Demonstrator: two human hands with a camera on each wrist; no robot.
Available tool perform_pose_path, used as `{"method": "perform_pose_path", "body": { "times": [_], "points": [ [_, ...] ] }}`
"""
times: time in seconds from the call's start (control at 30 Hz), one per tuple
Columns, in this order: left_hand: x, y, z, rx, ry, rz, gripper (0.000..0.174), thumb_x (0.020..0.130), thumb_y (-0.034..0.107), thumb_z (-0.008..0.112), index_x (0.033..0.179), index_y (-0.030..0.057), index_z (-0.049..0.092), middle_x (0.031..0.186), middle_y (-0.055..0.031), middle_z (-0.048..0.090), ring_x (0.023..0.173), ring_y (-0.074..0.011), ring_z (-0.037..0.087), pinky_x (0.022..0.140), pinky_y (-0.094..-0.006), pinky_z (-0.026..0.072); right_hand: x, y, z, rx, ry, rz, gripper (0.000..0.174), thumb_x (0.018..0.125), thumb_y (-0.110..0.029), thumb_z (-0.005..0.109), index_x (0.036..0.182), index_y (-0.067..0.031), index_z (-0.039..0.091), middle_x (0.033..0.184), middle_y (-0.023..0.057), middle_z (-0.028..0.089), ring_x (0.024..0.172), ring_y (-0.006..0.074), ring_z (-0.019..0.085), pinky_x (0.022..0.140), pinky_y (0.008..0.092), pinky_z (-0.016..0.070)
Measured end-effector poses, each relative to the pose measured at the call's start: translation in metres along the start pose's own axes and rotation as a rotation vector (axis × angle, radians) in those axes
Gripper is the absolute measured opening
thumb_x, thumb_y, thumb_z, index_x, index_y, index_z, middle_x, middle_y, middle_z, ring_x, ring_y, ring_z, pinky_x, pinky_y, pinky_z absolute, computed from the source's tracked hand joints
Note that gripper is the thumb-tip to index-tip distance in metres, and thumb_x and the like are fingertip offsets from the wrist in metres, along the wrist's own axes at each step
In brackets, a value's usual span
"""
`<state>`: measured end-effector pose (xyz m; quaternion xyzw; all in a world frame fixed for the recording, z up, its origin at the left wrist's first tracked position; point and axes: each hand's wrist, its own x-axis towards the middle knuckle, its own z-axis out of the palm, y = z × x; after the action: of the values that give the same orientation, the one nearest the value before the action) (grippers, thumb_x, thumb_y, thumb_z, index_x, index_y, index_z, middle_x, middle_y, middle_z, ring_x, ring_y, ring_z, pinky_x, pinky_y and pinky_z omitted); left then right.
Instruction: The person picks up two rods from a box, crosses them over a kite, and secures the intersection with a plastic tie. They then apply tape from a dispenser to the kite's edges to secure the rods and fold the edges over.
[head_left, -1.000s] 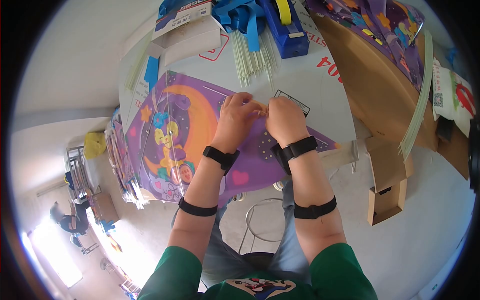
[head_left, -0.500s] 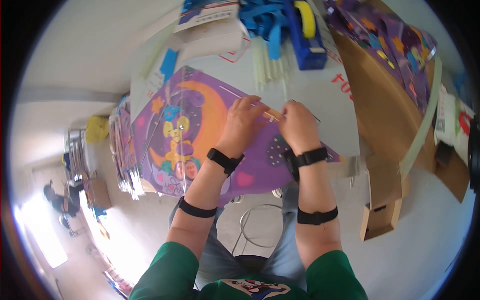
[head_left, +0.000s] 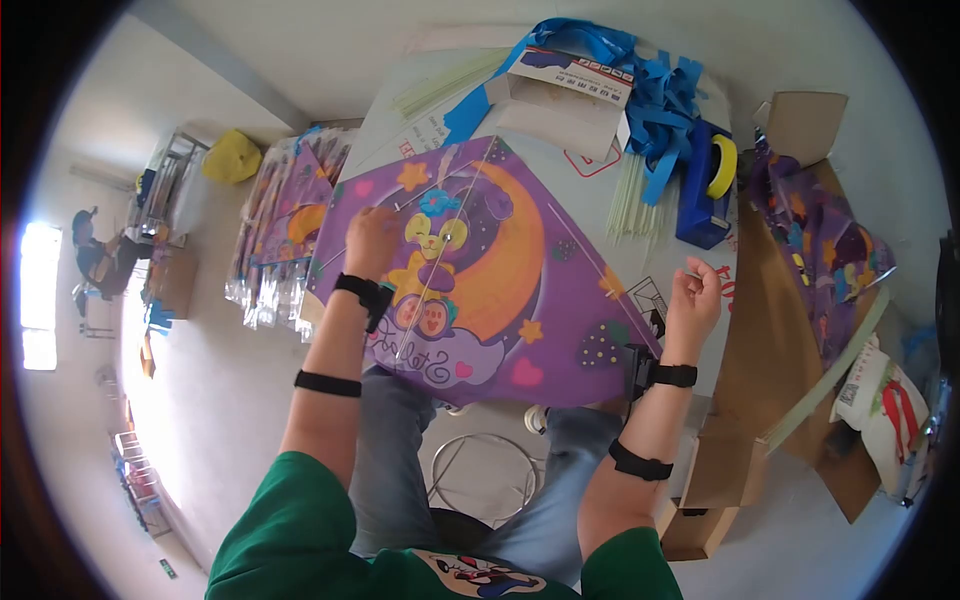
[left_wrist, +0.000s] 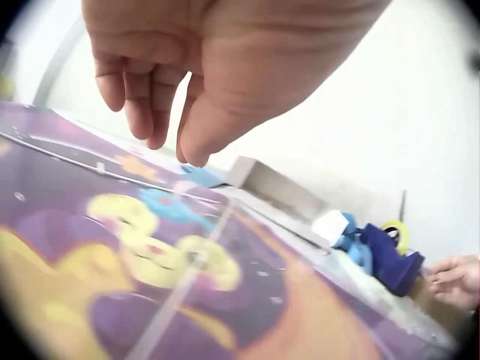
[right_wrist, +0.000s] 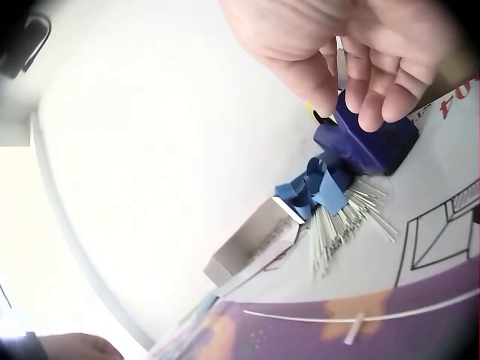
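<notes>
A purple kite (head_left: 565,300), printed with a yellow cartoon animal on an orange moon, lies over the table's near edge. A thin white rod (head_left: 463,205) runs down its middle, and another rod (right_wrist: 300,320) lies along the upper right edge with a small pale tab on it. My left hand (head_left: 372,240) hovers above the kite's left part, fingers loosely bent, thumb apart, nothing between them in the left wrist view. Just beyond the right edge, my right hand (head_left: 693,305) is raised with loosely curled fingers, holding nothing visible. In the right wrist view its fingers overlap the blue tape dispenser (right_wrist: 367,146).
At the table's back stand an opened white box (head_left: 560,115), tangled blue strips (head_left: 662,110) and a bundle of thin pale sticks (head_left: 635,205). More purple printed fabric (head_left: 825,245) lies in cardboard at right. Bagged kites (head_left: 285,225) hang at left. A stool (head_left: 485,475) stands below.
Both hands have let go of the kite's upper right edge and moved apart, left hand leftward, right hand rightward. The head view has turned, shifting the kite and table to the right.
</notes>
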<state>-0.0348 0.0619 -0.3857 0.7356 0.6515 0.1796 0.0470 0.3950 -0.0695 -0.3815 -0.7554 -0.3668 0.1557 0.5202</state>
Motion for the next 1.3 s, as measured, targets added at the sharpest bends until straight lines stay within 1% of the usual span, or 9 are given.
{"method": "perform_pose_path", "body": {
  "times": [0.17, 0.53, 0.7, 0.77, 0.83, 1.03, 1.1, 1.17, 1.3],
  "points": [
    [0.007, -0.061, 0.022, 0.028, -0.079, -0.091, 0.019, 0.071, 0.017, 0.07, 0.087, 0.0082, 0.065, 0.091, -0.0141, 0.061, 0.091, -0.035, 0.058, 0.077, -0.0439, 0.0473, 0.014, 0.03, -0.025, 0.362, 0.074, 0.184, 0.025, 0.08, -0.004, 0.061, 0.105, -0.0028, 0.06, 0.095, 0.0029, 0.06, 0.083, 0.0109, 0.057, 0.071, 0.0233, 0.0457],
    [0.018, -0.078, 0.033, -0.101, -0.078, -0.112, 0.013, 0.072, 0.013, 0.068, 0.078, 0.005, 0.06, 0.079, -0.0138, 0.06, 0.083, -0.0345, 0.059, 0.071, -0.0446, 0.0462, 0.113, 0.013, -0.032, -0.2, -0.128, 0.093, 0.029, 0.088, -0.027, 0.056, 0.103, -0.0031, 0.063, 0.096, 0.0129, 0.067, 0.087, 0.0229, 0.064, 0.076, 0.0337, 0.0493],
    [0.021, -0.085, 0.034, 0.128, -0.19, 0.105, 0.009, 0.079, 0.01, 0.059, 0.086, 0.0055, 0.057, 0.092, -0.0153, 0.06, 0.094, -0.0344, 0.057, 0.08, -0.0434, 0.0462, 0.136, 0.015, -0.022, -0.455, -0.216, 0.006, 0.032, 0.086, -0.033, 0.056, 0.092, -0.0032, 0.067, 0.087, 0.015, 0.068, 0.083, 0.0282, 0.065, 0.072, 0.0367, 0.0482],
    [0.018, -0.082, 0.029, 0.159, -0.227, 0.075, 0.011, 0.079, 0.008, 0.057, 0.09, 0.0056, 0.055, 0.097, -0.0159, 0.059, 0.098, -0.0343, 0.055, 0.083, -0.0437, 0.0455, 0.141, 0.022, -0.016, -0.441, -0.186, 0.023, 0.03, 0.085, -0.031, 0.059, 0.089, -0.0026, 0.068, 0.082, 0.0143, 0.068, 0.078, 0.0268, 0.065, 0.07, 0.0362, 0.0477],
    [0.015, -0.079, 0.017, 0.155, -0.203, -0.002, 0.01, 0.08, 0.007, 0.056, 0.089, 0.0048, 0.054, 0.094, -0.0171, 0.059, 0.095, -0.0357, 0.056, 0.081, -0.0442, 0.0461, 0.147, 0.028, -0.011, -0.319, -0.186, 0.101, 0.02, 0.086, -0.024, 0.063, 0.089, -0.0043, 0.066, 0.069, -0.0026, 0.059, 0.058, 0.0088, 0.045, 0.052, 0.0265, 0.0388],
    [-0.002, -0.055, -0.048, -0.136, -0.027, 0.038, 0.014, 0.08, 0.005, 0.056, 0.093, 0.0033, 0.053, 0.086, -0.0173, 0.06, 0.088, -0.0366, 0.058, 0.074, -0.0438, 0.0462, 0.146, 0.011, -0.014, 0.207, -0.188, 0.509, 0.013, 0.082, -0.019, 0.067, 0.087, -0.0073, 0.064, 0.08, 0.0019, 0.065, 0.056, 0.0101, 0.048, 0.052, 0.0254, 0.0437],
    [-0.016, -0.038, -0.062, -0.224, 0.07, 0.144, 0.021, 0.08, 0.003, 0.056, 0.101, 0.0048, 0.055, 0.085, -0.0164, 0.06, 0.08, -0.0325, 0.06, 0.069, -0.0392, 0.0471, 0.157, 0.019, -0.018, 0.345, -0.292, 0.662, 0.015, 0.081, -0.019, 0.069, 0.083, -0.006, 0.063, 0.077, 0.0037, 0.062, 0.056, 0.0093, 0.047, 0.048, 0.0226, 0.0424],
    [-0.033, -0.008, -0.074, -0.469, -0.056, 0.019, 0.025, 0.083, 0.002, 0.056, 0.108, 0.0052, 0.058, 0.083, -0.0104, 0.061, 0.071, -0.021, 0.059, 0.064, -0.0318, 0.0474, 0.14, 0.009, -0.017, 0.432, -0.12, 0.65, 0.019, 0.076, -0.02, 0.073, 0.079, -0.0064, 0.061, 0.067, 0.0009, 0.053, 0.054, 0.0111, 0.048, 0.045, 0.0246, 0.0421],
    [-0.073, 0.074, -0.083, -0.977, -0.41, -0.121, 0.025, 0.088, 0.007, 0.056, 0.113, 0.0027, 0.059, 0.082, 0.0011, 0.057, 0.072, -0.0062, 0.052, 0.063, -0.0226, 0.0459, 0.111, 0.016, -0.029, 0.453, -0.208, 0.618, 0.016, 0.077, -0.02, 0.072, 0.079, -0.0088, 0.062, 0.067, -0.0009, 0.055, 0.059, 0.0117, 0.053, 0.052, 0.0278, 0.0453]
  ]
}}
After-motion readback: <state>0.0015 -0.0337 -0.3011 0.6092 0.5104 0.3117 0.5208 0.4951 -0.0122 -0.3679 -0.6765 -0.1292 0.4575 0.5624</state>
